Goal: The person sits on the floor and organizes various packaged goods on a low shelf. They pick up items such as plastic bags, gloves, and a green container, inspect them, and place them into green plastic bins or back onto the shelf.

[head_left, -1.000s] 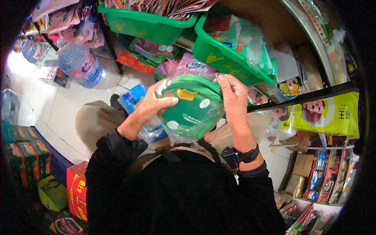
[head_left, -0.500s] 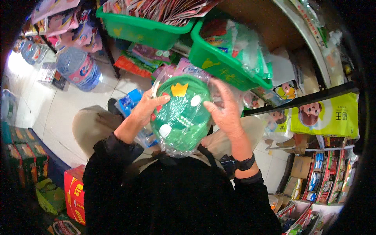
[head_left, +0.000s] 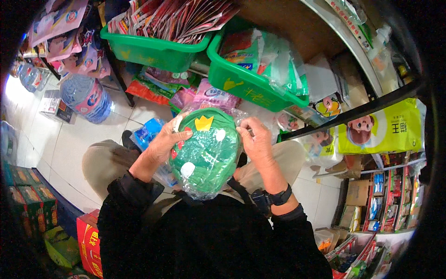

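Observation:
In front of my body is a round green article (head_left: 204, 156) in clear, shiny plastic wrap. It carries a yellow crown shape, white ovals and red patches; its exact kind I cannot make out. My left hand (head_left: 163, 144) grips its left edge, with the thumb lying over the front. At the upper right edge, my right hand (head_left: 257, 138) has its fingers drawn together in a pinch on the clear wrap (head_left: 239, 122). A dark band circles my right wrist.
Two green baskets (head_left: 183, 52) of packets stand on the shelf ahead, with colourful packs (head_left: 151, 88) below. Large water bottles (head_left: 86, 97) stand at the left on the tiled floor (head_left: 69, 144). A red box (head_left: 89, 237) is at lower left, yellow-green packs (head_left: 378, 130) at right.
The green article has shifted slightly left and down in view. My right hand has gone from spread fingers on its side to a pinch at the wrap's upper right edge.

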Demonstrator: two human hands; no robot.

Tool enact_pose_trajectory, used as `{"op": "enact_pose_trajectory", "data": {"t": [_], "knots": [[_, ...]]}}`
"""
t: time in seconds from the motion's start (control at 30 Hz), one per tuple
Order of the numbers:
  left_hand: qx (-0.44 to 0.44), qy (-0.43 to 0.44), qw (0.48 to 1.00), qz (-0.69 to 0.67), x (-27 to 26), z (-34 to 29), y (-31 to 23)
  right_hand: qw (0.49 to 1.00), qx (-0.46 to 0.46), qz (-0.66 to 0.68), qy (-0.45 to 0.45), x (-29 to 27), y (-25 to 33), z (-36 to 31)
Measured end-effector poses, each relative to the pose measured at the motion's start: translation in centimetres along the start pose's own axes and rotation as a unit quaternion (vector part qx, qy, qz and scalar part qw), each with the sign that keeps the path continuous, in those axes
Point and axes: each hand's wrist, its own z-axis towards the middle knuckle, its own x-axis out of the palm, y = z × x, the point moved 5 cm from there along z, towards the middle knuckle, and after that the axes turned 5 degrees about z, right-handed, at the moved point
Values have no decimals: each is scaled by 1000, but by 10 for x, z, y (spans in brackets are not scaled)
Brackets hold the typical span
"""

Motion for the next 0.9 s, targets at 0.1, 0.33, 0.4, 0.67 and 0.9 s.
{"op": "enact_pose_trajectory", "data": {"t": [0.1, 0.33, 0.4, 0.67, 0.9], "knots": [[25, 8, 1000, -11, 12, 0, -11, 996, 86, 4, -28, -6, -4, -1], [37, 8, 999, 1, 8, -2, -20, 979, 125, 162, -5, -3, -15, 7], [45, 4, 999, -16, 1, 0, -16, 993, 56, 108, 12, -2, -5, 11], [38, -1, 998, -52, -6, 5, -15, 984, -84, -140, 69, 0, 28, 6], [26, 26, 999, -38, -6, 4, -13, 986, -49, -132, 90, -2, 18, 1]]}}
